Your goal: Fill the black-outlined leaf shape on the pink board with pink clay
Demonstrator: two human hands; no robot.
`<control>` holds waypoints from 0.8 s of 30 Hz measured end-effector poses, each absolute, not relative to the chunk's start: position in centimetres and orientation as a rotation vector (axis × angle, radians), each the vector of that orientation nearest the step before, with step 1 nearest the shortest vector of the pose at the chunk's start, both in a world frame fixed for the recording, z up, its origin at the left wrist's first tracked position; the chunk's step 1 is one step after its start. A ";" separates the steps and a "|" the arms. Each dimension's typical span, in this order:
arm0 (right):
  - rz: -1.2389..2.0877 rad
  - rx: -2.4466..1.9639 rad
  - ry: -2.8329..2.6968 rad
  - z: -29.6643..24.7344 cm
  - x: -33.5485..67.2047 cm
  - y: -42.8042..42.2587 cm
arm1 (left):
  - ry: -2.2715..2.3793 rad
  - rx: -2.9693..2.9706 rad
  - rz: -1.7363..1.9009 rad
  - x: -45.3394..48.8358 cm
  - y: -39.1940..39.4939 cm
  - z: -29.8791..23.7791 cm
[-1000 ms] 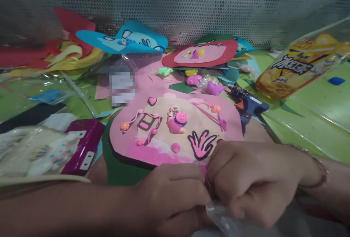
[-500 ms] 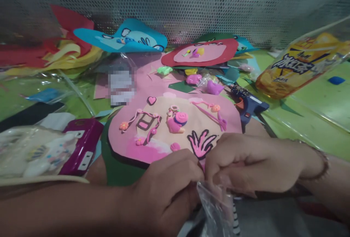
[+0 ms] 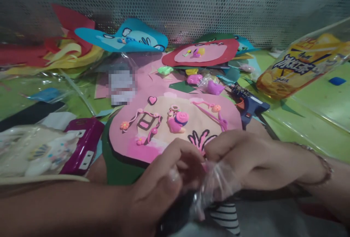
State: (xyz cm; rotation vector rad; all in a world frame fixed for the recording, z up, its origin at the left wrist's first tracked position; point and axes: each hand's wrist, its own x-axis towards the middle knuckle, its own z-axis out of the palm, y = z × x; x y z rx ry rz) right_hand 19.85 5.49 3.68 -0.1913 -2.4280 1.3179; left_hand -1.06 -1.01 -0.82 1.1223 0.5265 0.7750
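My right hand is closed on a crumpled clear plastic bag, low in the middle of the view. My left hand is beside it, thumb apart from the bent forefinger, whose tip reaches a small pink bit at the bag's edge. Its other fingers are hidden. Just beyond both hands lies a pink-and-cream paper piece on a green backing, decorated with a clay snail, clay vines with flowers and a drawn pink plant, which the right hand partly covers.
A dark blue glue gun lies at right, near a yellow drink pouch. Wrapped clay lumps and curled paper pieces are behind, before a perforated panel. A purple case sits at left.
The left thumb has moved away from the forefinger, and that hand has opened out. The plastic bag is now bunched higher against the right hand. A striped patch shows more below it.
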 end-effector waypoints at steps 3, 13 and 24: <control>1.062 -0.280 -2.394 3.8 20.1 5.9 | 0.419 1.018 0.802 -0.9 -0.8 -0.7; 0.853 -0.492 -2.438 3.4 19.5 6.7 | 0.671 0.763 0.775 -0.1 0.0 -0.7; 0.757 -0.520 -2.238 2.9 19.3 6.3 | 0.636 0.845 0.772 0.0 0.6 -0.9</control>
